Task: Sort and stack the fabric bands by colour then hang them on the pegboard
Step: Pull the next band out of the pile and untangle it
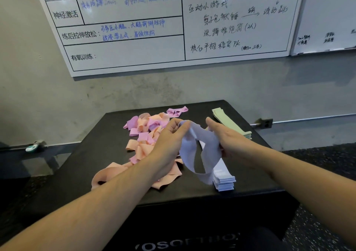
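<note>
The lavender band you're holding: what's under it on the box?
Under the lavender band, gripped by left hand and right hand, lies the lavender stack. Its far end is covered.

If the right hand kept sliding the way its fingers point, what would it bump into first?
Probably the green stack: the right hand, holding the lavender band, points up and left, roughly towards it, though depth is unclear.

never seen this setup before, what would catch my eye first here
First, the pale lilac band stretched between the left hand and right hand above the black box. Left of it sprawls an unsorted pile of pink and peach bands, while neat stacks sit on the right: lilac near the front, green at the back. A whiteboard with handwriting fills the wall behind.
</note>
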A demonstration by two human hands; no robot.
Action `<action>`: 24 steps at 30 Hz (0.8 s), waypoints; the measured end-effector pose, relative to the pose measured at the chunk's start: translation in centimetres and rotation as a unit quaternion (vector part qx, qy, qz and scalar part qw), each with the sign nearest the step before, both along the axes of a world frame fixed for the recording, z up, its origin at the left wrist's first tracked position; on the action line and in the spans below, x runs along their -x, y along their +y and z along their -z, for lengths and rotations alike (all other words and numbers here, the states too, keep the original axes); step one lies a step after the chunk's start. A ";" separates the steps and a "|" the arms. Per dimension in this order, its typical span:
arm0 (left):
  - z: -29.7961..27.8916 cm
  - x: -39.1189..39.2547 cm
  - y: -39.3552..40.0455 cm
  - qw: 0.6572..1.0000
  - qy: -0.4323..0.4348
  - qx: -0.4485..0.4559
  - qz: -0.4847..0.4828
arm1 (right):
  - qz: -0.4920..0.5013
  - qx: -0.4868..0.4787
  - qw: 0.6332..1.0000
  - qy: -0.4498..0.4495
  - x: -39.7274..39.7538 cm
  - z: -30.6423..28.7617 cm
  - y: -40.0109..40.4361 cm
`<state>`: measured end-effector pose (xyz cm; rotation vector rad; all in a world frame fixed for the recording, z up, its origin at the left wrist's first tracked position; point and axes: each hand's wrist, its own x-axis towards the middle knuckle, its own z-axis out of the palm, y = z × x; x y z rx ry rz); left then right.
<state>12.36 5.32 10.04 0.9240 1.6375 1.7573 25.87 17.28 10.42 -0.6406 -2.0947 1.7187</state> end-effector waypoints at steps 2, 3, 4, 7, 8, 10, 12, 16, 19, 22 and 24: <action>-0.6 -0.6 -0.4 0.999 -0.020 -0.009 -0.031 | 0.021 -0.008 1.000 0.017 -0.6 -0.1 -0.3; -0.9 -0.9 -0.6 0.998 -0.036 -0.019 -0.050 | 0.025 -0.014 0.999 0.025 -1.1 -0.3 -0.4; -1.2 -1.0 -0.8 0.995 -0.062 -0.031 -0.067 | 0.015 -0.022 0.999 0.031 -1.5 -0.5 -0.6; -2.3 -1.1 -1.4 0.983 -0.138 -0.079 -0.089 | 0.001 -0.047 0.998 0.033 -2.5 -1.0 -0.8; -2.5 -1.2 -1.6 0.979 -0.151 -0.097 -0.093 | 0.010 -0.057 0.998 0.033 -2.7 -1.0 -0.8; -2.8 -1.6 -1.9 0.973 -0.162 -0.128 -0.100 | 0.038 -0.080 0.995 0.040 -3.3 -1.3 -1.1; -2.8 -1.9 -2.4 0.976 -0.153 -0.126 -0.087 | 0.049 -0.083 0.994 0.050 -3.8 -1.4 -1.2; -3.0 -2.5 -3.5 0.986 -0.126 -0.097 -0.041 | 0.054 -0.113 0.991 0.053 -4.8 -1.7 -1.3; -3.4 -3.0 -4.1 0.988 -0.117 -0.096 -0.023 | 0.039 -0.129 0.990 0.043 -5.0 -2.2 -2.0; -3.6 -3.1 -4.7 0.994 -0.078 -0.080 -0.004 | 0.038 -0.131 0.990 0.043 -4.7 -2.4 -2.7; -3.7 -3.1 -4.9 0.997 -0.030 -0.063 -0.013 | 0.028 -0.121 0.991 0.041 -4.5 -2.6 -3.2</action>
